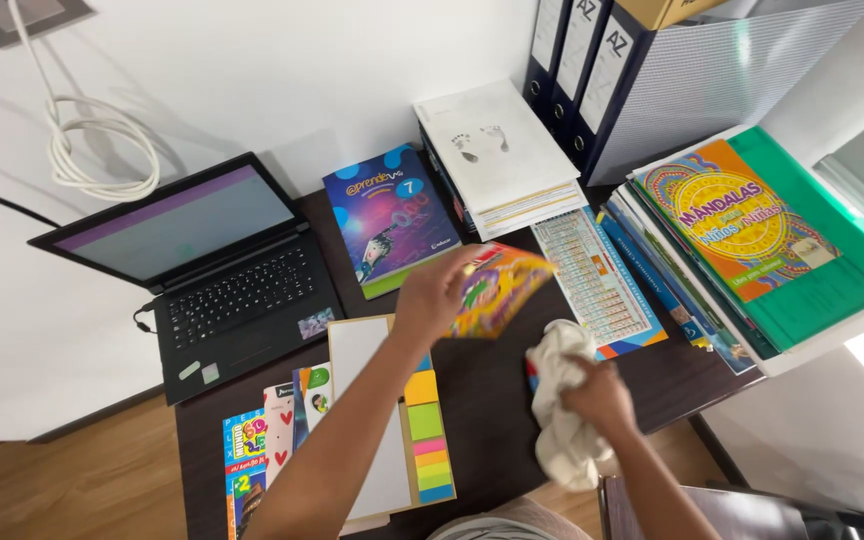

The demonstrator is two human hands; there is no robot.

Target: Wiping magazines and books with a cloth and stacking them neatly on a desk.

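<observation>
One colourful booklet (500, 288), yellow, glossy, tilted

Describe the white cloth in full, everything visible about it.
The white cloth looks like soft, off-white fabric, crumpled and bunched with deep folds. The right hand grips it around its middle; one end bulges up above the hand, the rest hangs below toward the dark desk's near edge. Its upper end lies next to the colourful booklet lifted by the left hand.

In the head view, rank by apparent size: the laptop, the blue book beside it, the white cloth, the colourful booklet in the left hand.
1. laptop
2. blue book
3 and 4. white cloth in the right hand and colourful booklet in the left hand: alike, unranked.
</observation>
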